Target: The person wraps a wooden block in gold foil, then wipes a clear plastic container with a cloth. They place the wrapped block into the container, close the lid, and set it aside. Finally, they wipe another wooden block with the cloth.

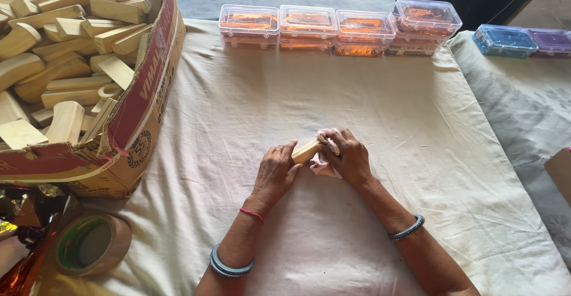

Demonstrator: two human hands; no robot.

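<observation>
The left hand [275,171] is gripping the near end of a small pale rectangular wooden block [307,151], its long axis slanting up toward the right hand [350,158], which is pressing a crumpled pink cloth [324,160] against the block's far end.

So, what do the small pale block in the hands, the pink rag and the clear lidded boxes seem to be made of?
The small pale block looks like bare, unvarnished wood: matte, light tan, like the pieces in the cardboard carton. The pink rag seems soft cloth, as it crumples under the right hand. The clear lidded boxes look like glossy transparent plastic.
</observation>
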